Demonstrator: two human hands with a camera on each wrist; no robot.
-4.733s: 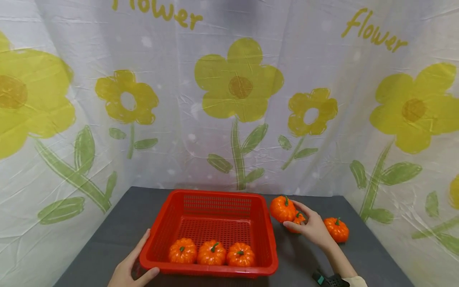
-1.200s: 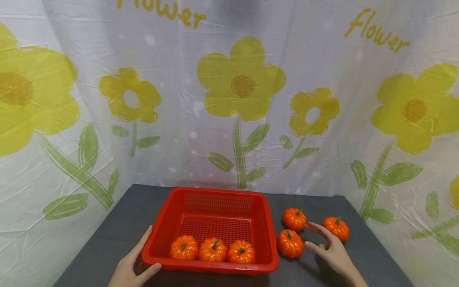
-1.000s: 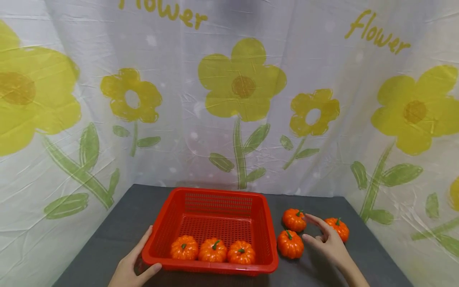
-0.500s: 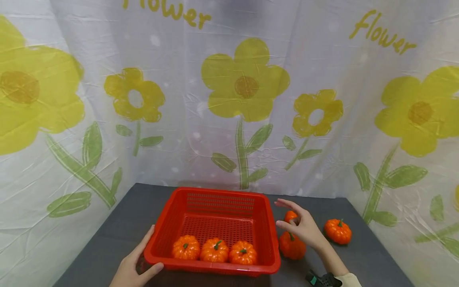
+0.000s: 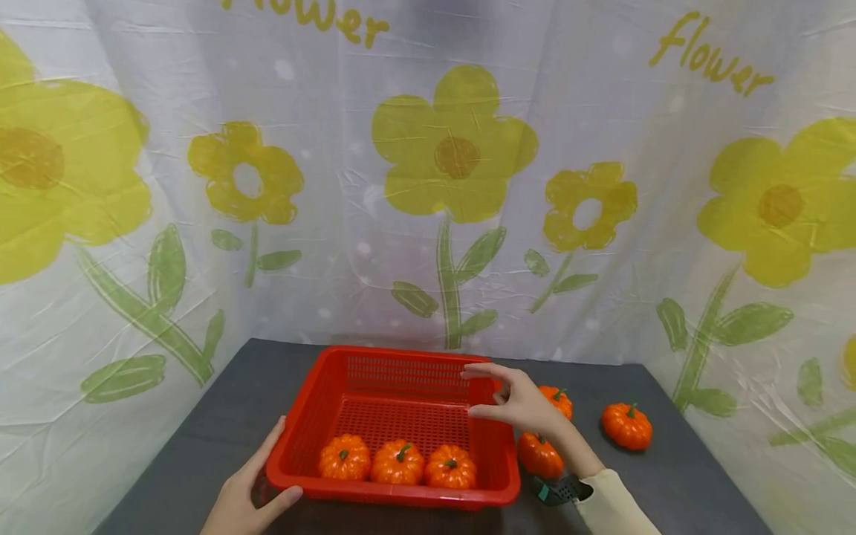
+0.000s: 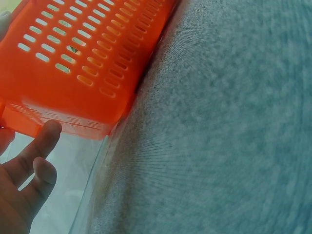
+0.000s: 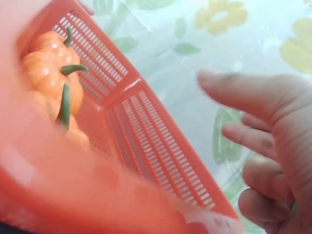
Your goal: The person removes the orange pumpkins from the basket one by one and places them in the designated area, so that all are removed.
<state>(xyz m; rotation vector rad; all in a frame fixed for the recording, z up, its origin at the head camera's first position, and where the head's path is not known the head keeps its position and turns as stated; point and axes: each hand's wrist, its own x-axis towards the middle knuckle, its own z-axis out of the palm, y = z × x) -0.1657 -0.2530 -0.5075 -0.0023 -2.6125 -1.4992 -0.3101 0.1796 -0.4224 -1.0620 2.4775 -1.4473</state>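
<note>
1. The right hand (image 5: 521, 401) hangs over the right side of the red basket (image 5: 388, 493), thumb and fingers parted with nothing between them; its fingertips point left, over the basket's right inner side.
2. Two loose pumpkins lie to the right of those fingertips, just outside the basket's right wall: a farther loose pumpkin (image 5: 560, 401), partly behind the hand, and a nearer loose pumpkin (image 5: 539, 458), partly covered by the forearm. Their line runs near to far; whether they touch is hidden.
3. An outer pumpkin (image 5: 626, 426) sits farther right on the dark table (image 5: 675, 483), apart from that pair.
4. Inside the basket, a left pumpkin (image 5: 344, 458), a middle pumpkin (image 5: 397, 463) and a right pumpkin (image 5: 451, 468) form a left-to-right row along the near wall, to the near left of the right fingertips. The basket's long axis runs the same way.
5. The left hand (image 5: 239, 496) stays clear of all pumpkins, extended fingers against the basket's left side, thumb at its near left corner, not clenched.
6. The right hand is much the nearer to every loose pumpkin; any reach for them would, I judge, go rightward.
</note>
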